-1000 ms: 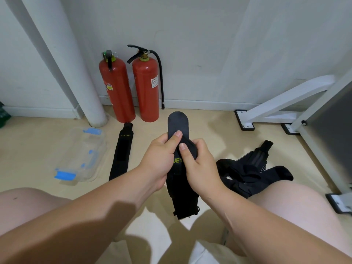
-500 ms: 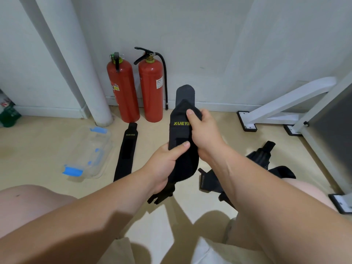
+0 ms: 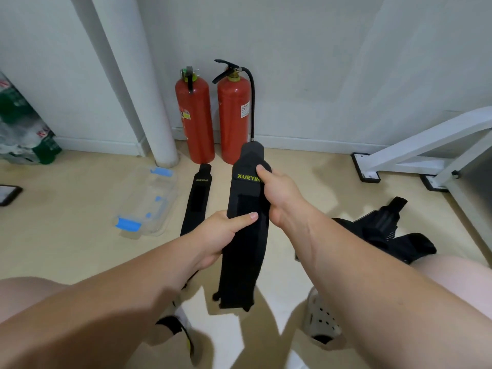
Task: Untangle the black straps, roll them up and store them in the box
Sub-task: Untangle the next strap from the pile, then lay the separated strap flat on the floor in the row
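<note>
Beige floor (image 3: 80,249). Carries a clear box (image 3: 149,203) with blue clips, and just right of it a flat black strap (image 3: 197,201) laid out lengthwise. Holds a tangled heap of black straps (image 3: 386,230) at right. Bears two red fire extinguishers (image 3: 195,121) upright by the wall, beside a white pillar (image 3: 149,107).

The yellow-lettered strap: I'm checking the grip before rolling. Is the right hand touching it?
Touching. The head view shows the right hand gripping the strap beside its yellow lettering.

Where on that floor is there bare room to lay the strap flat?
Bare floor lies between the held strap and the white frame foot, and left of the clear box. Crowded: the tangled pile at the right.
</note>
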